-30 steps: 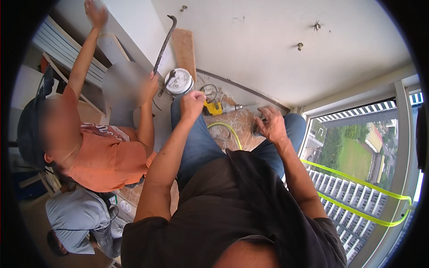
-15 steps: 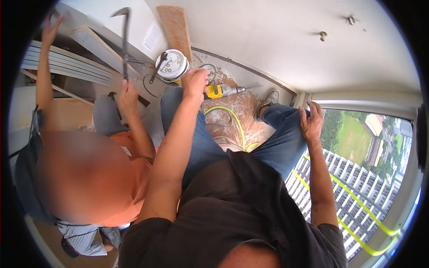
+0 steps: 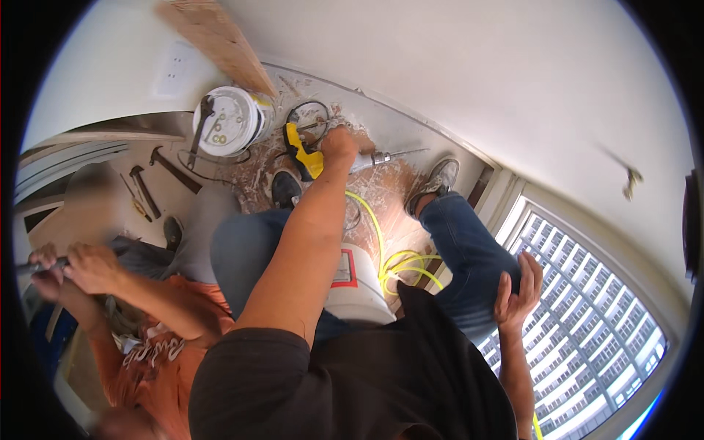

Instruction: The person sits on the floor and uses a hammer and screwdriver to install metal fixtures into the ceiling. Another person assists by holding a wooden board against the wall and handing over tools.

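Note:
My left hand [image 3: 339,146] reaches down to a yellow and grey power drill [image 3: 309,159] lying on the dusty floor, its fingers closed over the middle of the tool's body. A long thin bit [image 3: 411,151] sticks out of its chuck, pointing right toward my shoe. On my right knee rests my right hand [image 3: 519,295], fingers apart and holding nothing. A black cord loops on the floor behind the drill.
A white bucket [image 3: 257,117] with an adjustable wrench [image 3: 200,121] and rings on its lid stands behind. Hammers [image 3: 144,192] lie at left. A co-worker [image 3: 165,345] in orange holds a dark bar. Yellow hose [image 3: 403,265] coils beside another white bucket [image 3: 364,293]. A window is at right.
My left hand has gone from above the floor down onto the drill. My right hand stays on my knee. The co-worker has lowered the bar, and the view has shifted.

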The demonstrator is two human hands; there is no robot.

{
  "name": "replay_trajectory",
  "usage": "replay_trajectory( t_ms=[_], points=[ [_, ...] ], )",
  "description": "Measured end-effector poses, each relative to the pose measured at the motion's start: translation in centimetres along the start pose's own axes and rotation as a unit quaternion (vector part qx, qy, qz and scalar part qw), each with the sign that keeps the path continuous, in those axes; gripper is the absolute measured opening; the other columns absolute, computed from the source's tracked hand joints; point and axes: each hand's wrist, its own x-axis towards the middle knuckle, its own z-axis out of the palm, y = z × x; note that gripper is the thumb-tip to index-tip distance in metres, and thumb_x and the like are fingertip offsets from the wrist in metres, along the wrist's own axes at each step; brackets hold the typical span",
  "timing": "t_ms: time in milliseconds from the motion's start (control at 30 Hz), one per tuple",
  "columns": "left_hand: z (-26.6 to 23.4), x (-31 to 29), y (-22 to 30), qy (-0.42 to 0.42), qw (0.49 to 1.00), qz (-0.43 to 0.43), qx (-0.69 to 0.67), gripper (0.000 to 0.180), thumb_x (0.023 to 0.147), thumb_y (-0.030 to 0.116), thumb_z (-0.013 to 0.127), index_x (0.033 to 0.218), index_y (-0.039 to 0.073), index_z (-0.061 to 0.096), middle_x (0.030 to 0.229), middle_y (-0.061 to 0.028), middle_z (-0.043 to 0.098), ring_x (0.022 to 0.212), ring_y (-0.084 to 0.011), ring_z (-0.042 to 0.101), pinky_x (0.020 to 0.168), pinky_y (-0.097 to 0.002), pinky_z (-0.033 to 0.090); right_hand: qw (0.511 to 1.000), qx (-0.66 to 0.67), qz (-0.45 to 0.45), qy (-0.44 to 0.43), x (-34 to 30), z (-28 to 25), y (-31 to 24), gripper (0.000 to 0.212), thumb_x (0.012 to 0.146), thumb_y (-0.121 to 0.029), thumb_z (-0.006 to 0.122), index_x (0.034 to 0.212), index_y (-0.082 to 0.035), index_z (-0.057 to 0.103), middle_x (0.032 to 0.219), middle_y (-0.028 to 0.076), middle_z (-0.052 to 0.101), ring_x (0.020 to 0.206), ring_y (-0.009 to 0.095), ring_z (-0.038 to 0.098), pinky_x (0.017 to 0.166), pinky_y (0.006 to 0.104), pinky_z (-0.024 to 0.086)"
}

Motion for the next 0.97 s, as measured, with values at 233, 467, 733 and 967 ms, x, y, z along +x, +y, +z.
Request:
replay_trajectory(
  t_ms=[233, 467, 733, 967],
  points=[
    [4.4, 5.5, 0.3, 0.016, 0.992, 0.089, 0.086, 0.026, 0.097, 0.014, 0.056, 0.117, 0.006, 0.07, 0.119, -0.0195, 0.072, 0.108, -0.0337, 0.074, 0.091, -0.0445, 0.06, 0.996, -0.045, 0.054, -0.06, -0.1, 0.4, 0.4, 0.046, 0.097, -0.03, 0.067, 0.128, 0.004, 0.066, 0.126, 0.024, 0.066, 0.115, 0.041, 0.065, 0.102, 0.0467, 0.05],
    [4.8, 8.0, -0.9, 0.013, 0.986, 0.146, 0.085, 0.024, 0.097, 0.013, 0.055, 0.111, 0.005, 0.072, 0.111, -0.02, 0.074, 0.101, -0.035, 0.075, 0.086, -0.0451, 0.061, 0.992, -0.07, 0.072, -0.077, -0.1, 0.5, -0.1, 0.047, 0.098, -0.034, 0.068, 0.128, 0.002, 0.067, 0.124, 0.022, 0.067, 0.114, 0.039, 0.065, 0.1, 0.0453, 0.051],
    [2.2, 7.1, -3.1, 0.132, 0.982, 0.126, 0.044, 0.021, 0.094, 0.017, 0.059, 0.104, 0.004, 0.073, 0.11, -0.0193, 0.07, 0.099, -0.0381, 0.073, 0.085, -0.0476, 0.061, 0.991, -0.066, 0.061, -0.096, 0.5, 0.4, -1.6, 0.041, 0.097, -0.025, 0.066, 0.127, 0.003, 0.067, 0.125, 0.024, 0.066, 0.115, 0.041, 0.065, 0.103, 0.0461, 0.048],
    [3.8, 8.7, -7.8, 0.067, 0.99, 0.106, 0.07, 0.025, 0.096, 0.021, 0.061, 0.111, 0.006, 0.074, 0.124, -0.0209, 0.066, 0.112, -0.0405, 0.069, 0.093, -0.0474, 0.059, 0.99, -0.08, 0.067, -0.095, -0.2, 0.4, -1.1, 0.041, 0.097, -0.027, 0.067, 0.126, 0.002, 0.067, 0.124, 0.023, 0.067, 0.115, 0.04, 0.065, 0.104, 0.0474, 0.048]
  ],
)
